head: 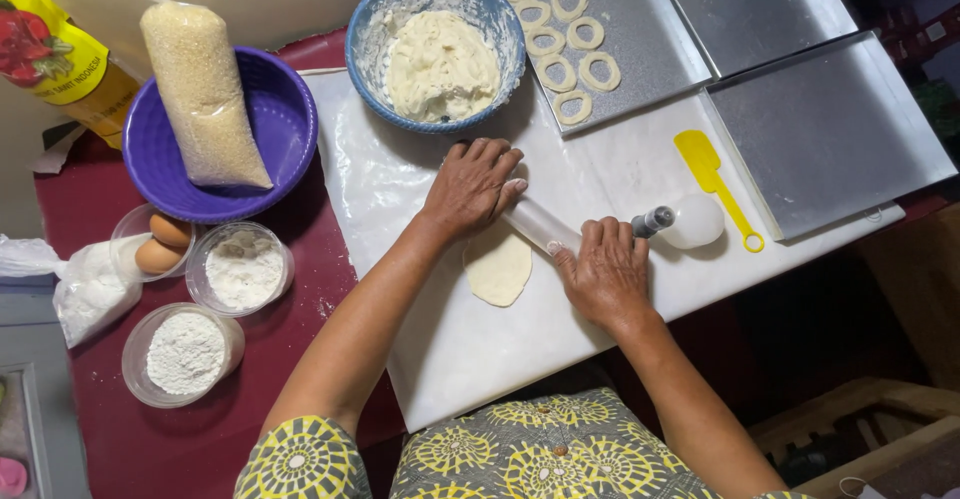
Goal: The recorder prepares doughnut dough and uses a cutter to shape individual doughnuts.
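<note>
Left hand (472, 187) pressed flat on one end of a clear rolling pin (540, 225), right hand (605, 274) laid over the other end, flattened dough (497, 267) beneath at 6 o'clock, blue dough bowl (365, 34) at 12, ring-laden tray (650, 54) at 1, yellow spatula (712, 181) at 3, purple bowl (165, 174) at 9.
</note>
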